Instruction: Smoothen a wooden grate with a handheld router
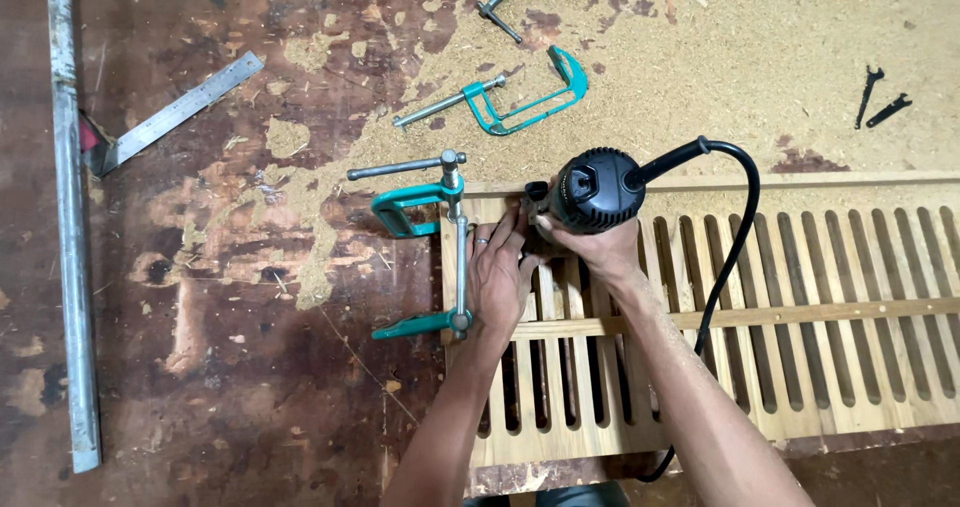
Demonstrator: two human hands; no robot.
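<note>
A black trim router (594, 189) stands upright at the far left corner of a slotted wooden panel (820, 367). My right hand (592, 244) wraps its near side and grips its body. My left hand (499, 269) lies flat on the panel beside it, fingertips touching the router's base; a ring shows on one finger. The router's black cord (738, 237) loops off to the right and runs back over the slats toward me. A thin wooden strip (780, 317) lies across the slats.
A teal clamp (430, 257) pins the panel's left end to the stained bench. Two more teal clamps (520, 102) lie in sawdust beyond. A steel square (180, 112) and metal bar (70, 227) sit left; two small black wrenches (878, 99) far right.
</note>
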